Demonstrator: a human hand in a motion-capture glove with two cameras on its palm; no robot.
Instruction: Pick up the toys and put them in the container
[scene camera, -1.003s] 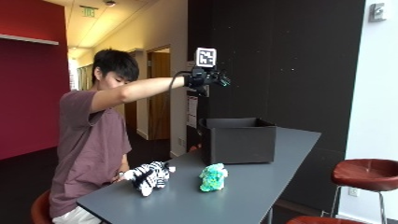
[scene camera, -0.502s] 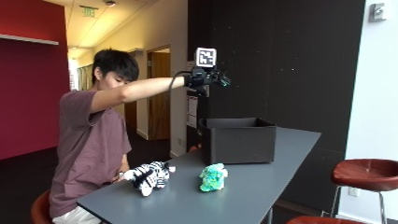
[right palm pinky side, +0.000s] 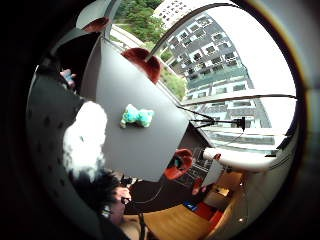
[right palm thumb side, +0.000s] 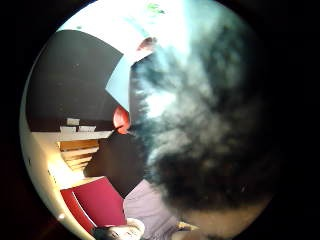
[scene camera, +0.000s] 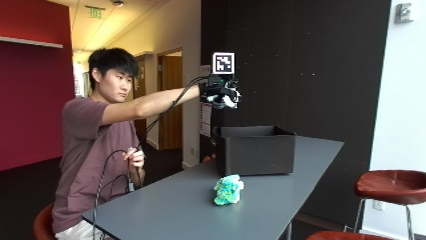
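A person seated at a grey worktop (scene camera: 293, 195) holds the gloved right hand (scene camera: 219, 95) raised high, above and slightly to the near side of the black container (scene camera: 256, 149). The palm views show a fuzzy black-and-white plush toy (right palm thumb side: 210, 130) close against the palm, and the hand appears to be grasping it, though the fingers themselves are hard to make out.

To do this step well, the hand should likely move until it is squarely over the container's open top, lower toward the rim, and only then let go, so the soft toy drops inside and does not catch on the wall or fall onto the worktop.

A second toy, a small green plush toy (scene camera: 228, 190), sits on the worktop just in front of the container, well below and apart from the raised hand. The bare left hand (scene camera: 135, 159) rests low near the person's chest.
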